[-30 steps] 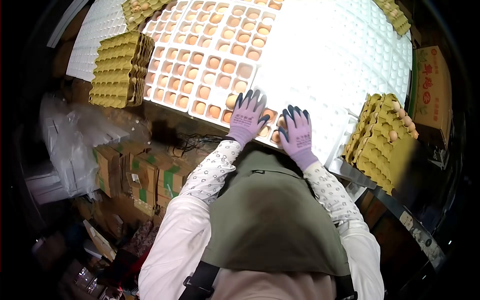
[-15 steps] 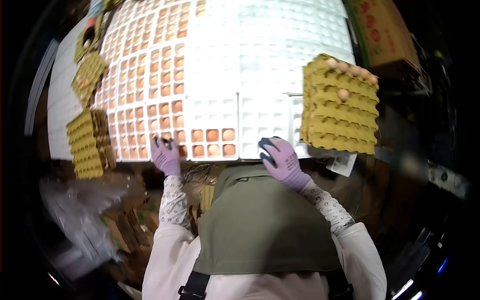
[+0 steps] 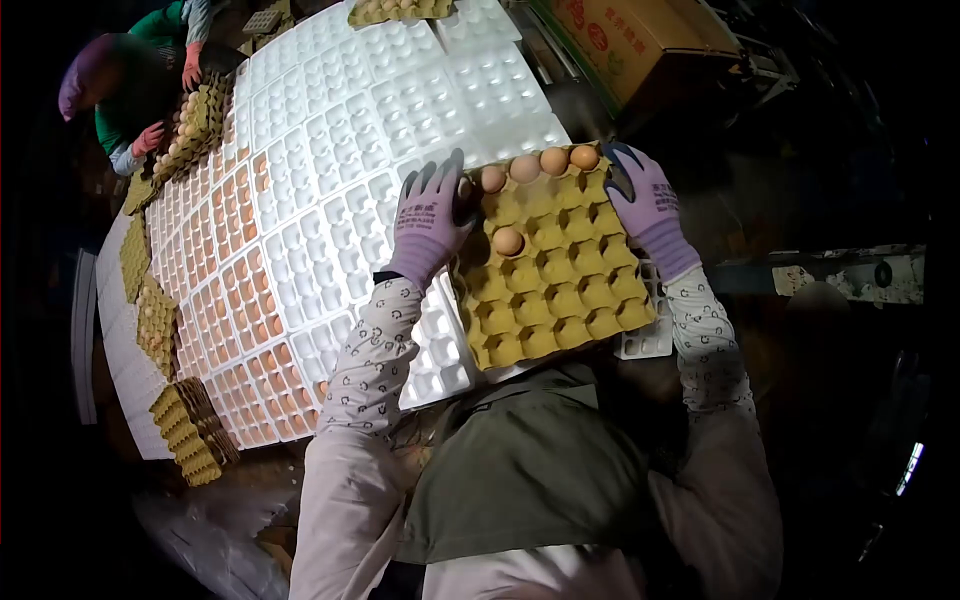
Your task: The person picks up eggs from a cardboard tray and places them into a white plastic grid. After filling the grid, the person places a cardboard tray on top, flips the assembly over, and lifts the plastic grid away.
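Several eggs (image 3: 554, 161) sat in the yellow carton (image 3: 555, 297) at the near right end of the white trays (image 3: 313, 218), so even, level support from both sides seemed wisest. The left hand (image 3: 430, 217), spread and pointing away, lay by its far left corner; the right hand (image 3: 645, 205) curled at the far right corner, its grip impossible to tell.

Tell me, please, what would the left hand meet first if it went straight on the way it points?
The left hand would probably meet the white trays just beyond it. Its height above them is unclear, so it may pass over without touching.
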